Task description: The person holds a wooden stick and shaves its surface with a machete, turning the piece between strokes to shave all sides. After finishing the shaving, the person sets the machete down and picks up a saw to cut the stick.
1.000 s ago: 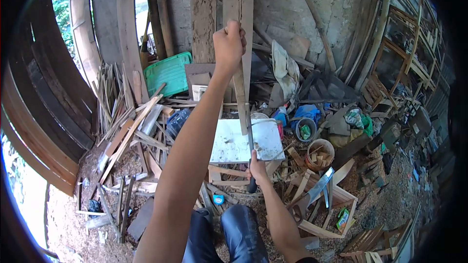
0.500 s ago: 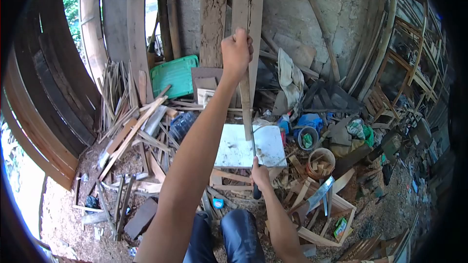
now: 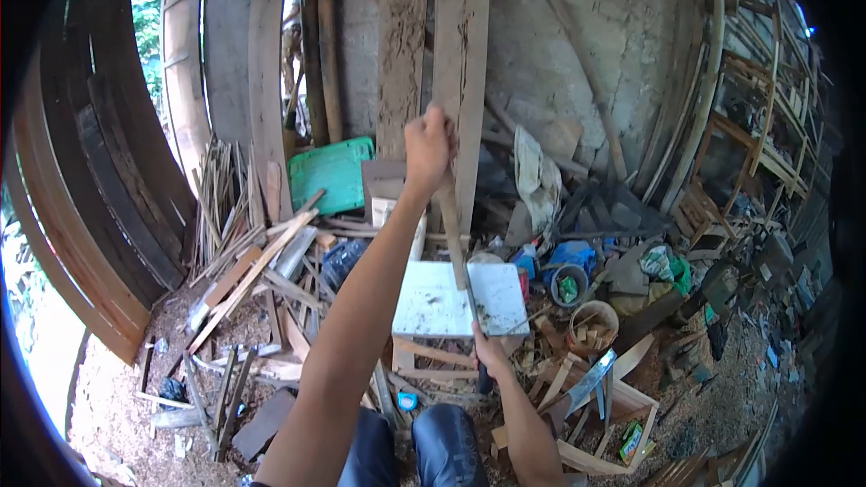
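Note:
My left hand [image 3: 429,149] is raised in front of me, wrapped around the upper end of a wooden stick [image 3: 452,230]. The stick slants down toward a white board [image 3: 419,302], its lower end over the board's middle. Low on the right, my right hand [image 3: 492,356] grips the dark handle of a long, narrow-bladed knife [image 3: 485,382]. Its blade points up and away from me, edge-on, beside the stick's lower end. Whether blade and wood touch, I cannot tell. Dark bits and shavings lie on the board.
Scrap wood [image 3: 262,280] is heaped left of the board, near a green plastic lid [image 3: 329,176]. To the right are a bucket of wood blocks [image 3: 593,329], a handsaw [image 3: 591,381] and a wooden frame [image 3: 600,464]. A blue tape measure [image 3: 408,401] lies by my knees.
The whole view has shifted, so the scene sits lower in the picture. My left hand has come down a little relative to the board. Both hands keep their grips.

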Demonstrator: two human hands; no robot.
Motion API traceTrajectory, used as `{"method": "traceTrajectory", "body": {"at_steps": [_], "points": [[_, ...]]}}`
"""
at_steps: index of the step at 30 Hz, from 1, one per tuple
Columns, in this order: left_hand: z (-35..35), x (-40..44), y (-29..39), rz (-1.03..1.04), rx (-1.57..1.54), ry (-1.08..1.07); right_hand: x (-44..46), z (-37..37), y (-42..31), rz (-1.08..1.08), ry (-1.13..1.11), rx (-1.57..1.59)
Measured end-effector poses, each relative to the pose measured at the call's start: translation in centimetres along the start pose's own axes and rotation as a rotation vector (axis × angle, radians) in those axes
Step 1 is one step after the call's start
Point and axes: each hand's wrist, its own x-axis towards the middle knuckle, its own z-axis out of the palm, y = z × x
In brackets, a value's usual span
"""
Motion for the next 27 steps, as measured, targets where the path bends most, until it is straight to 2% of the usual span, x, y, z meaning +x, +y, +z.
{"method": "traceTrajectory", "body": {"at_steps": [1, 2, 4, 5, 7, 9, 12, 14, 16, 18, 20, 22, 23, 25, 26, 27], "points": [[-0.8, 0.3, -0.3, -0.021, -0.041, -0.005, 0.0, -0.1, 0.0, -0.071, 0.020, -0.137], [-1.5, 0.5, -0.2, -0.045, -0.081, -0.010, 0.2, 0.4, 0.7, -0.342, 0.168, -0.071], [-2.5, 0.0, 0.7, -0.040, -0.086, 0.001, -2.0, -0.2, -1.8, -0.176, 0.054, -0.003], [-2.8, -0.2, 1.1, -0.059, -0.087, 0.023, -2.4, -0.3, -3.0, -0.183, 0.056, -0.003], [-2.9, -0.8, 2.4, -0.080, -0.092, -0.003, -3.2, -0.5, -5.0, -0.483, 0.270, -0.133], [-2.8, -1.8, 3.8, -0.112, -0.098, -0.028, -2.8, -0.3, -6.8, -0.672, 0.325, -0.113], [-1.6, -2.6, 6.1, -0.145, -0.075, -0.092, -3.2, 1.3, -8.8, -0.883, 0.266, 0.098], [-0.9, -3.1, 7.5, -0.155, -0.102, -0.087, -7.2, 2.2, -11.0, -0.837, 0.120, 0.283], [-0.3, -3.7, 9.3, -0.159, -0.070, -0.096, -7.5, 2.9, -11.5, -0.886, 0.193, 0.188], [0.1, -4.3, 10.5, -0.099, -0.101, -0.104, -8.7, 3.3, -11.7, -0.823, 0.295, 0.164], [-0.9, -5.3, 11.1, -0.015, -0.017, -0.136, -9.1, 3.4, -11.8, -0.836, 0.255, 0.221], [-3.0, -6.4, 9.0, 0.114, 0.117, -0.074, -9.8, 3.1, -12.1, -0.832, 0.198, 0.340], [-4.5, -8.3, 8.9, 0.077, 0.212, -0.069, -12.1, 2.9, -13.0, -0.818, 0.143, 0.431], [-9.3, -11.4, 6.3, -0.034, 0.616, -0.258, -11.9, 2.7, -13.4, -0.806, 0.023, 0.590], [-11.7, -13.4, 3.2, 0.091, 0.789, -0.225, -12.0, 2.5, -13.7, -0.784, -0.045, 0.656], [-13.6, -15.4, 1.8, 0.023, 0.782, -0.348, -12.3, 2.2, -14.0, -0.723, -0.093, 0.718]]}}
